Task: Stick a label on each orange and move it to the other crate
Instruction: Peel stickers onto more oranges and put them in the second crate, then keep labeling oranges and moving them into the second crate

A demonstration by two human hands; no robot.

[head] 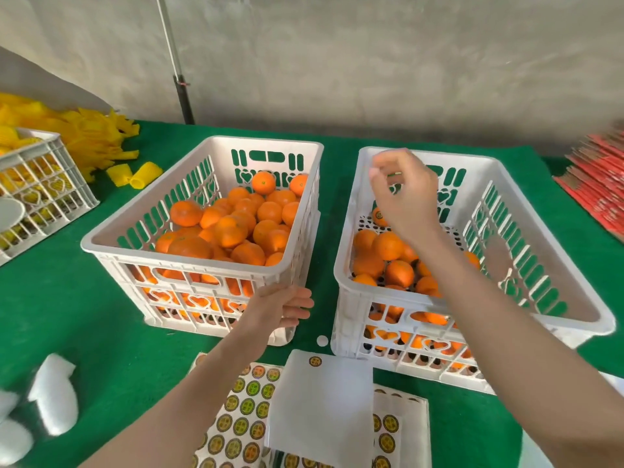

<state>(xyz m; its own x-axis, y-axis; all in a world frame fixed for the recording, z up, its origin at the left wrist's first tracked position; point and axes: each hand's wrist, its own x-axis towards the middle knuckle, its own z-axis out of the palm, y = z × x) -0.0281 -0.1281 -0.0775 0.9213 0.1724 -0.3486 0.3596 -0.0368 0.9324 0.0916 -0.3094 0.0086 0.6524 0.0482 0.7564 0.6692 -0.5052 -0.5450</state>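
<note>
The left hand (pixel 283 307) lays straight, close-set fingers on the near corner of the left crate (pixel 189 263) of oranges (pixel 229 228). The right hand (pixel 405 197) hangs over the right crate (pixel 472 159), fingers loosely bent, empty. A narrow strip of table (pixel 327 231) parts the crates. The print on the sticker sheets (pixel 243 417) is unreadable.

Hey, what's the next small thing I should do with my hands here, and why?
Probably bring your right hand down to the sticker sheets to peel a label. It hangs over the right crate and looks empty, though it is blurred. The left crate holds many oranges, and your left hand rests open against its near corner, well placed to pick one.
</note>
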